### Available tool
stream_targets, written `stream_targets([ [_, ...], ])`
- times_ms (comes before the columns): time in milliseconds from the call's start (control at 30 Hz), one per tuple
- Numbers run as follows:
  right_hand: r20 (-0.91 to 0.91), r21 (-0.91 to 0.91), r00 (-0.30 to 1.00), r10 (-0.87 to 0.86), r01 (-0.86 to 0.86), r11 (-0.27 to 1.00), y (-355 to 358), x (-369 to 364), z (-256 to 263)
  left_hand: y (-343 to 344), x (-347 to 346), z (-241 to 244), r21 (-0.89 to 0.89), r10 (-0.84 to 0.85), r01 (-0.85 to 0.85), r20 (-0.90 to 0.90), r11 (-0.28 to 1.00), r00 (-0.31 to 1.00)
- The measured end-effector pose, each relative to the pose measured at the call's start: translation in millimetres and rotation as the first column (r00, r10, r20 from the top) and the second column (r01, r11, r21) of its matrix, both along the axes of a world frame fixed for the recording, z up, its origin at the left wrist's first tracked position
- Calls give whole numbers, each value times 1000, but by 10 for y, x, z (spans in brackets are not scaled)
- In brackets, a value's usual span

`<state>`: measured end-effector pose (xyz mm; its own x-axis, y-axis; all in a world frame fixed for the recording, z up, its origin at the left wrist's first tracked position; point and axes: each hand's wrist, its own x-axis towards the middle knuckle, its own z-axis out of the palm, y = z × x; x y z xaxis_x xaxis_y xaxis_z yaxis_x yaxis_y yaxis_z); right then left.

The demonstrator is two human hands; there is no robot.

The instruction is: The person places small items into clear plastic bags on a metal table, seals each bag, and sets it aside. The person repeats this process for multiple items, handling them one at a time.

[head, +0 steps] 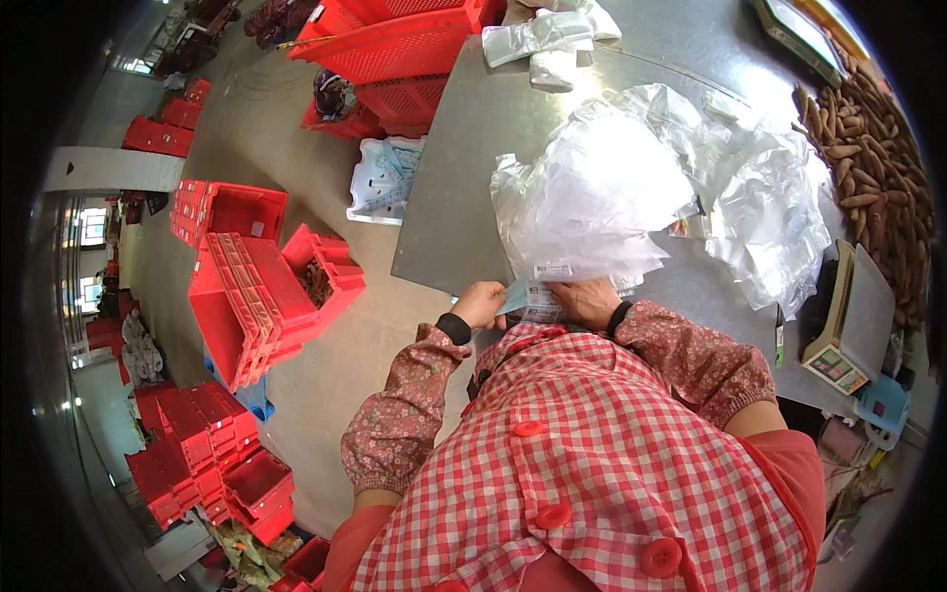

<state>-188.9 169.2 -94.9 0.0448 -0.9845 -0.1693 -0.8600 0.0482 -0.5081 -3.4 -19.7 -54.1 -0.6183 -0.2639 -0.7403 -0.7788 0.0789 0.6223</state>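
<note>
At the near edge of the metal table, my left hand pinches a light-blue backing strip. Printed white labels lie beside it, between my two hands. My right hand rests against these labels, just under the edge of a pile of clear plastic bags; its fingertips are partly hidden. One label sits on the lowest bag of the pile, right above my hands. Both forearms wear floral sleeves with dark cuffs.
More plastic bags spread rightward on the metal table. Farther right are a weighing scale and heaped sweet potatoes. Bundled bags lie at the back. Red crates and a white crate with blue strips stand left.
</note>
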Motion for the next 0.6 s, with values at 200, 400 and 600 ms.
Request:
stream_targets([
  [200,-188,-196,976,110,-147,970,310,-41,-510,312,-285,-300,-347,-33,-56,-245,936,969],
  [400,-86,-81,996,32,-39,996,244,-72,-259,472,-139,36,-292,7,-65,-196,954,980],
  [600,-51,4,993,-106,107,994,232,-201,-201,333,-43,-4,-234,-15,-51,-272,971,962],
])
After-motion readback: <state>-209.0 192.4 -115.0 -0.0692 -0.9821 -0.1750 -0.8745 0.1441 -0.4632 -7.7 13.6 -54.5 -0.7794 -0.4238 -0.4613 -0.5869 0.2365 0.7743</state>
